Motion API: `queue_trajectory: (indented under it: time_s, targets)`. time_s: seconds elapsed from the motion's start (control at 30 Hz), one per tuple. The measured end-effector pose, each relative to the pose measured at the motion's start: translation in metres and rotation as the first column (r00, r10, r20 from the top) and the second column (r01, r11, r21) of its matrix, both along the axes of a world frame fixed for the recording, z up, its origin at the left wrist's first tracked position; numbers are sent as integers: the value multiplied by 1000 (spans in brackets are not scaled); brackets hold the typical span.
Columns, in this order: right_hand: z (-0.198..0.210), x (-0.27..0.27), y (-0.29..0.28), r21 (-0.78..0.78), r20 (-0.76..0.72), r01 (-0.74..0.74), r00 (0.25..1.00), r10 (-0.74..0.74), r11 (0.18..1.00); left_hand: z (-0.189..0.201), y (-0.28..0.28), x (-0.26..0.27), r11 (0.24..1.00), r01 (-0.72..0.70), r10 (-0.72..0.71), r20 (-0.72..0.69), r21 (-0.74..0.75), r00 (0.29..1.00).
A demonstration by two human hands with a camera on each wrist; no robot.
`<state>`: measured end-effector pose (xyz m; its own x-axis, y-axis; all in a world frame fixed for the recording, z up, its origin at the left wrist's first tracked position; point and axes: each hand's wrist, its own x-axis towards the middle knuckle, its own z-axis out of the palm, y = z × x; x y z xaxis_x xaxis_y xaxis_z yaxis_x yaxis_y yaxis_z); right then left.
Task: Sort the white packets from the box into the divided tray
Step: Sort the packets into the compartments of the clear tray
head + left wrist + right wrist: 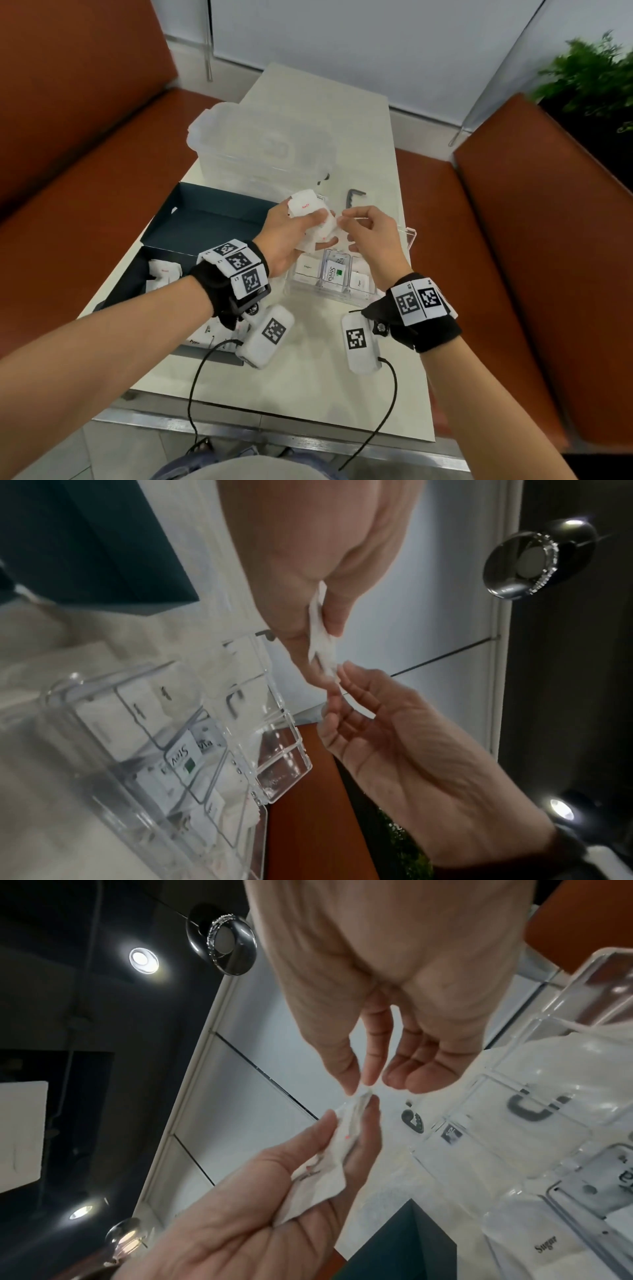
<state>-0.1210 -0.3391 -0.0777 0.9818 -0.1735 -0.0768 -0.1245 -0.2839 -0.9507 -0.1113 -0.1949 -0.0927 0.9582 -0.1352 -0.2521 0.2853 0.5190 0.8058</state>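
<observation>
My left hand [320, 229] holds a small stack of white packets [305, 205] above the far end of the clear divided tray [408, 237]. My right hand [343, 219] meets it from the right, thumb and forefinger pinching the corner of one packet in the stack. The right wrist view shows that pinch [363, 1089] at the tip of the packets [318, 1177] lying in my left hand [352, 1112]. In the left wrist view the packets [316, 620] stick out below my left hand [320, 639]. Tray compartments hold Sugar [310, 267] and Stevia [334, 275] packets.
The dark open box [205, 222] lies left of the tray, with more white packets [161, 274] in its near part. A clear lidded container [263, 147] stands behind. An Allen key [352, 198] lies on the table [308, 394]. Orange benches flank the table.
</observation>
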Motion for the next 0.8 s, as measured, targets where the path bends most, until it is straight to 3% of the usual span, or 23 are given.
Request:
queue_trajectory:
  time_s: [0.13,0.3,0.4,0.6,0.8]
  targets:
    - [-3,-6,4,-17,39,-94,995,94,995,1,1,0,994,24,-28,35,110,999]
    - [-8,-7,2,175,15,1,1000,-3,985,2,4,1,989,134,-129,-83,61,988]
    - [-9,-9,-2,261,-41,-23,999,35,965,-2,5,-1,979,164,-158,-57,123,986]
    - [-11,-9,-8,183,-78,-115,988,131,976,-4,9,-3,948,127,-137,15,293,990]
    - [-9,-4,-21,290,-60,-27,997,46,957,-2,13,-3,944,98,-102,-5,316,995]
